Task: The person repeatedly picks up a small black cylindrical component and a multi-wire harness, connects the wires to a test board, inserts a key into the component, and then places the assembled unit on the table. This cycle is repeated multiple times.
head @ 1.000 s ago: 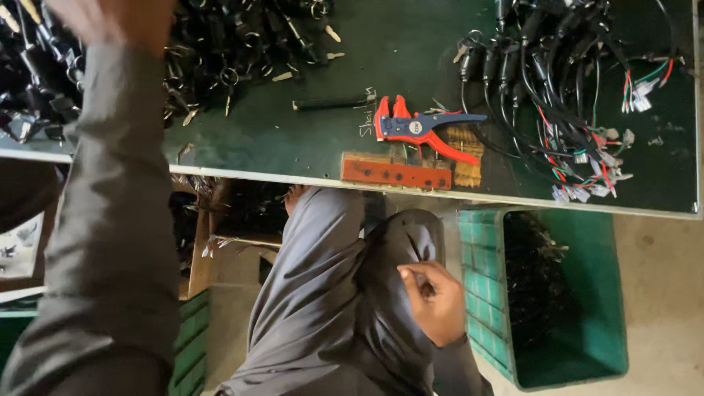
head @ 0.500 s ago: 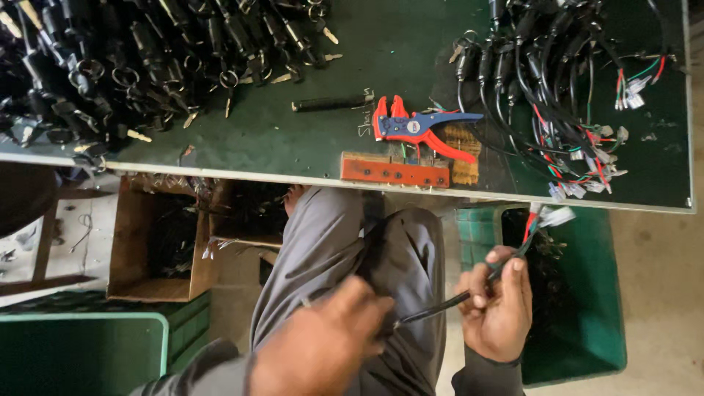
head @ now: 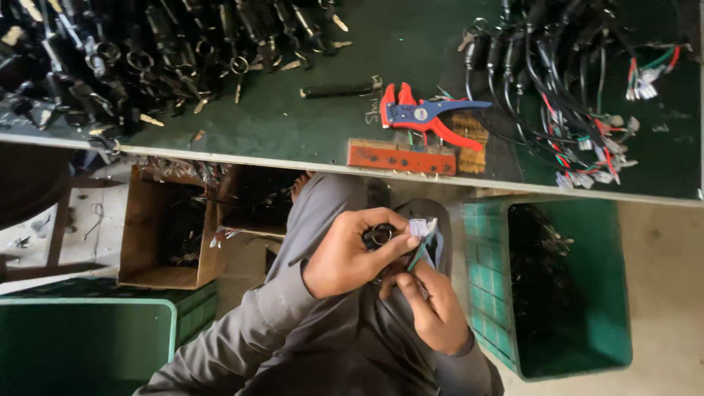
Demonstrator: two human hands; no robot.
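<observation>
Head view shows both hands working over the lap, below the edge of the dark green worktable (head: pixel 308 139). Left hand (head: pixel 345 253) has its fingers curled tight round a small black component with a metal ring (head: pixel 380 236); right hand (head: pixel 433 312) pinches its thin green and white wires (head: pixel 424 242) between thumb and forefinger. Judgement: good practice here calls for a steady left-hand grip and handling 1 wire at a time, close to the body. Red and blue wire-stripping pliers (head: pixel 425 117) lie unused on the table.
</observation>
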